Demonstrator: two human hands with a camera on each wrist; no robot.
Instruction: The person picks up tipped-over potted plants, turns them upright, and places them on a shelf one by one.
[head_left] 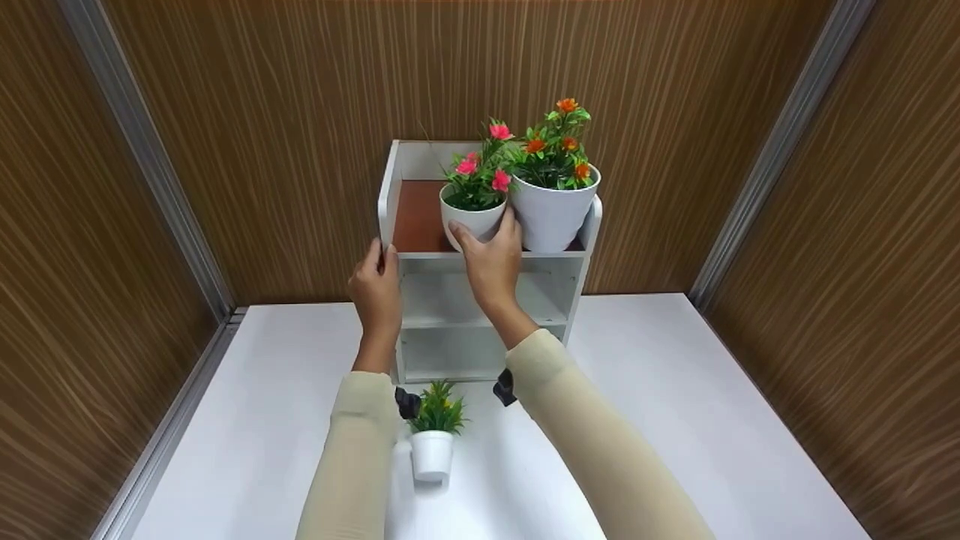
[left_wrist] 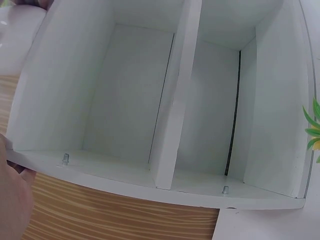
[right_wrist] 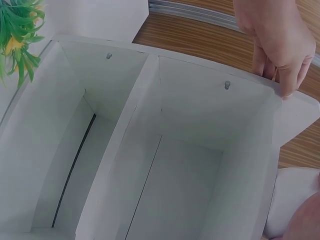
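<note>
Prob. at the placing step: settling pink-flwr pot (head_left: 478,217) onto top board (head_left: 416,214) of shelf unit (head_left: 442,300), at shelf unit's front edge, just L of orange-flwr pot (head_left: 553,214). Prob. steadying shelf unit w/ L hand (head_left: 377,292), pinching L panel (head_left: 387,199) at its front edge, approx. level w/ top board.

For next move, prob. need to seat pink-flwr pot flat & a bit back from shelf unit's front edge, then loosen R fingers w/o nudging orange-flwr pot; best to keep hold of L panel til then.

Clamped round pink-flwr pot w/ R hand (head_left: 493,262): thumb across front-left of wall, fingers up R side, in narrow gap twd orange-flwr pot. Gripping below rim, w/ blooms standing clear above. Can't tell whether set down or held just above top board, w/ base partly hidden by R hand.

Also to note, on table (head_left: 637,390) in front of shelf unit: yellow-flwr pot (head_left: 433,454), upright, held by neither hand.
</note>
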